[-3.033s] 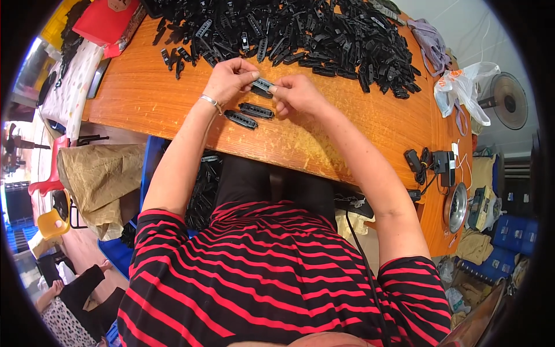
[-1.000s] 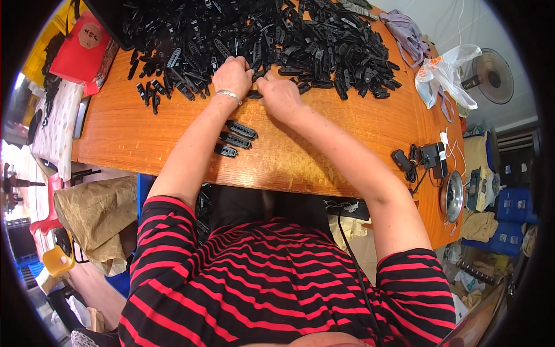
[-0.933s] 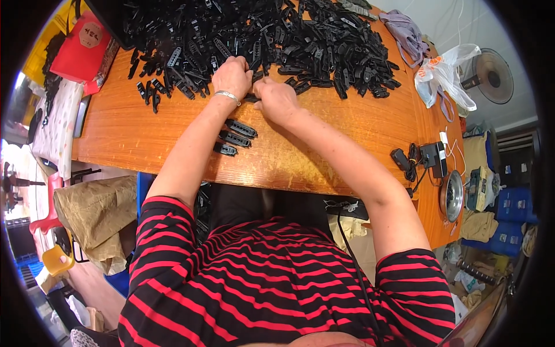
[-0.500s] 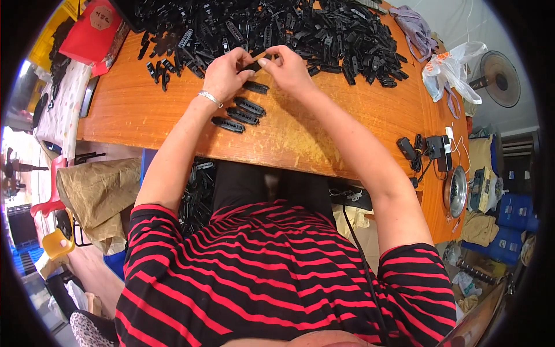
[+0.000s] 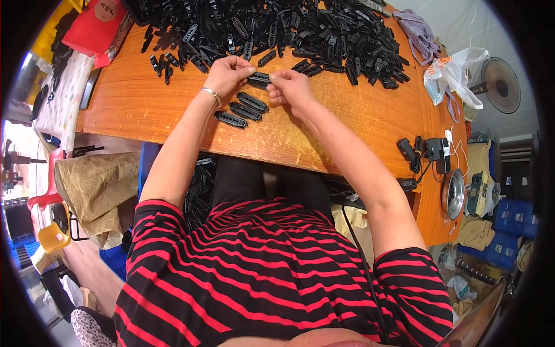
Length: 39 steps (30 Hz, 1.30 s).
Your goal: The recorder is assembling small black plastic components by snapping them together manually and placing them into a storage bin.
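Both my hands hold one small black plastic part [image 5: 260,77] between them over the orange wooden table [image 5: 347,127]. My left hand [image 5: 228,74], with a bracelet on the wrist, pinches its left end. My right hand [image 5: 290,89] pinches its right end. Just below the hands, three similar black oblong parts [image 5: 243,110] lie in a slanted row on the table. A big heap of black plastic parts [image 5: 289,29] covers the far side of the table, right behind my hands.
A red box [image 5: 95,26] sits at the far left corner. Black adapters and cables [image 5: 425,156] lie at the right end, near a round metal dish [image 5: 454,194]. White plastic bags [image 5: 451,78] and a fan [image 5: 500,84] stand at the right. A brown sack [image 5: 95,188] is on the floor at left.
My hands reached into the heap a second ago, then drew back toward me with a black part held between them. Three parts still lie in the row.
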Motion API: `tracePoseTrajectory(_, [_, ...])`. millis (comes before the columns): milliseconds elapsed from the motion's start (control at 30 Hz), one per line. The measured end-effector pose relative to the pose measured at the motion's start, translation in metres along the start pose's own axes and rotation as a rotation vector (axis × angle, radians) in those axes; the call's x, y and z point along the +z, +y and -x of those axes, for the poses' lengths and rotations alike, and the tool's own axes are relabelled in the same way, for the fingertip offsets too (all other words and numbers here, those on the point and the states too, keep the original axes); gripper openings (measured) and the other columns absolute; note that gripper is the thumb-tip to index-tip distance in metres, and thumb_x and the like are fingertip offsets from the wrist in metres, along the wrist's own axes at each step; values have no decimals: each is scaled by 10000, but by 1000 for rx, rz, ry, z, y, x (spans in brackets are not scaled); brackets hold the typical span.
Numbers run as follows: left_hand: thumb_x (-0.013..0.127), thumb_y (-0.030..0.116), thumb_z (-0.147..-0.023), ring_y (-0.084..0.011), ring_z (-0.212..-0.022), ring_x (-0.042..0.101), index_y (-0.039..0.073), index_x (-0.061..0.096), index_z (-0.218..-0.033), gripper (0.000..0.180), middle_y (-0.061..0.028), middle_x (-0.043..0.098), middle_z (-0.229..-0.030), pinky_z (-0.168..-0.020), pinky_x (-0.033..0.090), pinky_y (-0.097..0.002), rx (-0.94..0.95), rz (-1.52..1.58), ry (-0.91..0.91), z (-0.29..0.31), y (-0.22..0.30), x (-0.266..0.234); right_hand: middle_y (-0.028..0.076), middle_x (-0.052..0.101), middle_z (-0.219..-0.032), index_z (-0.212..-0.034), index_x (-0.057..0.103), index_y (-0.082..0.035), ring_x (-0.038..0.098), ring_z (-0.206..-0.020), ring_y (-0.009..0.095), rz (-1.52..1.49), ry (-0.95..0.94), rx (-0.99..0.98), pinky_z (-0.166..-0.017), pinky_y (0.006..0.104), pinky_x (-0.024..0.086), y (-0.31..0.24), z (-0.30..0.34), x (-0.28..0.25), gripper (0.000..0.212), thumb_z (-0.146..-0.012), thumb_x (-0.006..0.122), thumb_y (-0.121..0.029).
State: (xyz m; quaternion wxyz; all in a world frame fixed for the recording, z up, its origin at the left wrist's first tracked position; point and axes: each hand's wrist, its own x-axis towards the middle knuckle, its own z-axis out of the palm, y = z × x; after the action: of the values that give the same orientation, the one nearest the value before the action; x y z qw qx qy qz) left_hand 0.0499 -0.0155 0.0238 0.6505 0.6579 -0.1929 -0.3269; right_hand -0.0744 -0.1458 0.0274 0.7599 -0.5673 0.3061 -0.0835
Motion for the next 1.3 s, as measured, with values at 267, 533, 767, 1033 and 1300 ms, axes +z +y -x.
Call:
tracePoseTrajectory(267, [671,68,-840,-59,-477,423,12,586,-823,103,26,511,-629,-415,344,-214,53,-245,64,-12,-9,5,83,573,-597,-853,474,-22,503,-403,137,241,11,-2,-337,279,393,-2,3,5,173,-895,609,-123])
tracePoseTrajectory(533, [720,142,-790,-123,-619,542,-3,638,-795,167,-39,619,-690,-601,469,-292,-7,-394,129,-16,-16,-8,76,553,-555,-841,470,-32,492,-393,143,376,-36,56,-331,287,379,-5,0,15,177,-903,594,-142])
tracePoseTrajectory(767, [696,232,-725,-309,-753,650,57,664,-803,194,-151,667,-772,-697,510,-397,180,-664,150,-10,-17,1,63,511,-530,-781,465,-50,390,-355,119,377,-124,94,-330,272,288,-5,-5,3,197,-888,612,-127])
tracePoseTrajectory(1033, [686,212,-734,-309,-871,640,70,661,-845,182,-152,669,-851,-758,507,-406,179,-747,204,-9,-16,12,74,533,-527,-793,474,-42,442,-356,136,669,-121,-75,-340,287,360,-2,-18,-3,203,-877,632,-140])
tracePoseTrajectory(1300, [711,313,-767,-201,-585,609,37,660,-766,280,-99,634,-652,-582,500,-340,-81,-516,-11,18,-13,-13,33,554,-562,-737,554,-21,498,-429,103,789,-319,-131,-393,264,390,3,-6,-14,206,-837,678,-152])
